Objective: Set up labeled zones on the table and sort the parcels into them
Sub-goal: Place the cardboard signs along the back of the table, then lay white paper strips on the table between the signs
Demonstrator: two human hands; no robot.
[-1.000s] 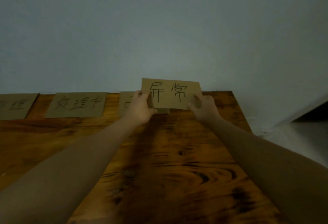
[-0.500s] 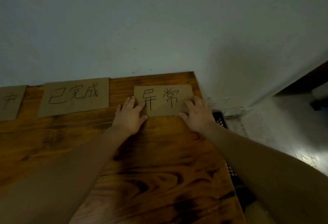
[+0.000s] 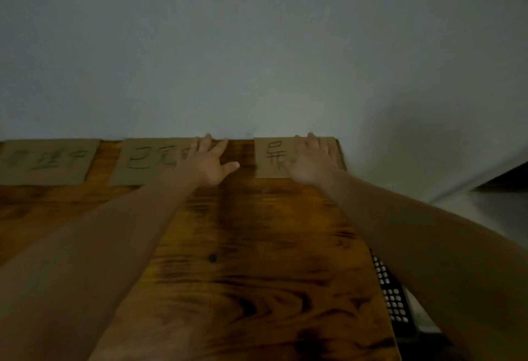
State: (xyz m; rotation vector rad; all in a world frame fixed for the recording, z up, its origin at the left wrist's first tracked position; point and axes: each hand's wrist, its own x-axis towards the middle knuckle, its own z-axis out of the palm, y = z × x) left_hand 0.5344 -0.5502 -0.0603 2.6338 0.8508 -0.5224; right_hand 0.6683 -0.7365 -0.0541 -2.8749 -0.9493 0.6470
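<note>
Three brown cardboard labels with black handwritten characters lie in a row along the table's far edge against the wall. My right hand (image 3: pixel 313 160) lies flat with straight fingers on the rightmost label (image 3: pixel 271 160), hiding its second character. My left hand (image 3: pixel 210 162) lies flat, fingers spread, over the right end of the middle label (image 3: pixel 148 162) and the bare wood between the two labels. The leftmost label (image 3: pixel 45 162) is untouched. No parcels are in view.
The wooden table (image 3: pixel 243 275) ends at its right edge just past the rightmost label. A black perforated crate (image 3: pixel 395 297) sits on the floor beside that edge. A pale wall rises directly behind the labels.
The rightmost label went from held up in both hands to lying flat at the table's far right corner. My left hand has slid left off it onto the middle label; my right hand now covers it.
</note>
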